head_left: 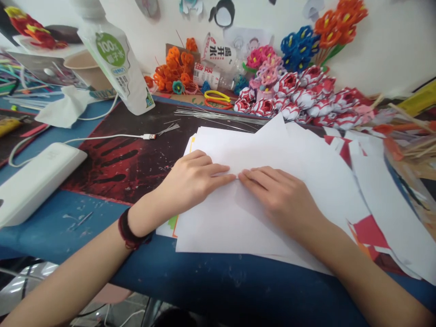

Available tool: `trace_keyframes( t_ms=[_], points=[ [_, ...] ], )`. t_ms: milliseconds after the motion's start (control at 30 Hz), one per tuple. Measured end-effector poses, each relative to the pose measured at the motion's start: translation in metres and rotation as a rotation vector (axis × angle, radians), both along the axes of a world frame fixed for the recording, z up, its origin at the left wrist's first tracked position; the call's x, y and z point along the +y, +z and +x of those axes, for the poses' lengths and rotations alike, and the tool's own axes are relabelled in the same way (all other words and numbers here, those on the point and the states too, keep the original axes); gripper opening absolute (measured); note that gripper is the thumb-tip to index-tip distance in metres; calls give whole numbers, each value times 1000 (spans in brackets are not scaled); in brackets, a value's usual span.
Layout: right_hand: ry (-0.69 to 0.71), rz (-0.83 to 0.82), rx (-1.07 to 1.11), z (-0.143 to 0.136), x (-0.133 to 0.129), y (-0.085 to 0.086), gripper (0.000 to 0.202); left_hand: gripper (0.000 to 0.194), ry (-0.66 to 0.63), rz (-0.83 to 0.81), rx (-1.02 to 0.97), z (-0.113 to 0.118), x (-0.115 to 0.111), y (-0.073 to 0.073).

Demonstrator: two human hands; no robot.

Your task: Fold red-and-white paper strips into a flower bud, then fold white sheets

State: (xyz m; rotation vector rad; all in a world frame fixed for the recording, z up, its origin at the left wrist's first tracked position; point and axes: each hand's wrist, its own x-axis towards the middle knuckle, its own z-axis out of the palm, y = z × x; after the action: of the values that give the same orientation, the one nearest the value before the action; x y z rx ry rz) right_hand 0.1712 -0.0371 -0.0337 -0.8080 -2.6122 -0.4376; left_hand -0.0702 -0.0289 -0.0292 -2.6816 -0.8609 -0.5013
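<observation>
My left hand [197,177] and my right hand [277,193] meet fingertip to fingertip over a stack of white paper sheets [211,231]. Both hands are closed in a pinch, with the fingers pressed down near the paper. A tiny, thin bit shows between the fingertips, too small to name. The sheets fan out to the right beneath my right forearm. A dark red band circles my left wrist. Behind the sheets lies a bundle of thin wires [218,116], and a few short wire pieces [169,128] lie left of it.
At left are a white power bank [41,181] with a cable, a white bottle [119,63] and a paper cup [85,68]. Red-and-white paper flowers [316,97], orange fuzzy flowers [173,68] and yellow-handled scissors [218,96] line the back wall. Paper strips [384,195] lie at right.
</observation>
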Motion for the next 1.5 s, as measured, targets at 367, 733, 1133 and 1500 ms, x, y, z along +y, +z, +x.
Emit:
trace_keyframes(
  t_ms=[367,733,1133,1500],
  points=[
    [20,20,44,0,1,0,26,32,22,-2,0,0,-3,-4],
    [35,64,40,-2,1,-1,24,26,19,116,-28,-1,-7,0],
    [11,4,22,-1,0,-3,35,29,72,7,-67,-17,-4,12],
    [8,-73,-6,-1,0,-5,46,30,61,-69,43,-27,0,16]
  ],
)
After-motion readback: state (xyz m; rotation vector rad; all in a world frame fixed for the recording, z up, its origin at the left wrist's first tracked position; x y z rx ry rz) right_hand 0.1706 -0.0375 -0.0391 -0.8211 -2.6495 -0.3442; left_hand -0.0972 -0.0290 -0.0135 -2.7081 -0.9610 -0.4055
